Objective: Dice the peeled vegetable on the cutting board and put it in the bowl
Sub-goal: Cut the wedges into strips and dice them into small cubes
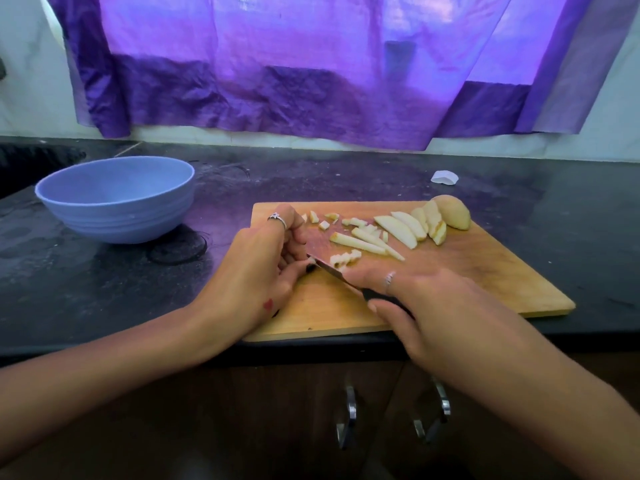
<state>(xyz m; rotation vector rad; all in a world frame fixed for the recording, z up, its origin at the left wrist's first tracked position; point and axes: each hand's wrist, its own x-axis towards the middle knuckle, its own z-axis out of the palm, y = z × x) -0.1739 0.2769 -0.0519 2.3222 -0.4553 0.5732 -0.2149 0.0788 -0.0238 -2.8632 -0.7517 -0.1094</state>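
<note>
A crinkled purple cloth curtain (277, 64) hangs over a bright window on the pale wall (31, 98), casting violet light onto the dark speckled stone countertop (346, 174). Under the countertop's near edge are dark brown cabinet doors (242, 410) with metal handles (350, 417) (slightly blurred).

A pale blue bowl (116, 199) sits on a black, grey-speckled counter (346, 178). The board (485, 271) is orange-tan wood. The vegetable pieces (398, 226) are cream. The knife (349, 280) has a black handle. A purple curtain (277, 64) has darker bands.
</note>
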